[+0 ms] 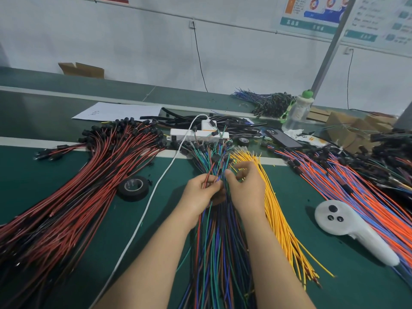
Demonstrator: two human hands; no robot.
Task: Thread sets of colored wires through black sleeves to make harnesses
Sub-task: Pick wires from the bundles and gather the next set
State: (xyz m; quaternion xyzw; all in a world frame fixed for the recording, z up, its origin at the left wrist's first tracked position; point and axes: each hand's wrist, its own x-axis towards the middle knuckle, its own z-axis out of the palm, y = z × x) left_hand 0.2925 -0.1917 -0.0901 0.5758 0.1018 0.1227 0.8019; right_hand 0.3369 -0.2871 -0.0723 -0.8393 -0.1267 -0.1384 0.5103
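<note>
A thick bundle of mixed wires (219, 239), green, blue, red and brown, runs from the near edge up the middle of the green bench. My left hand (201, 192) grips a few of these wires near their far ends. My right hand (246, 186) is just to the right, its fingers curled among the same wires and pinching them. A bundle of yellow wires (282, 217) lies right beside my right hand. Loose black sleeves (189, 120) are piled at the back of the bench.
A big bundle of red and black wires (73, 197) covers the left side. Orange and blue wires (365, 197) cover the right. A roll of black tape (133, 188), a white cable (142, 221), a white controller (347, 228), a power strip (200, 133), a phone (283, 138) and a bottle (297, 111) lie around.
</note>
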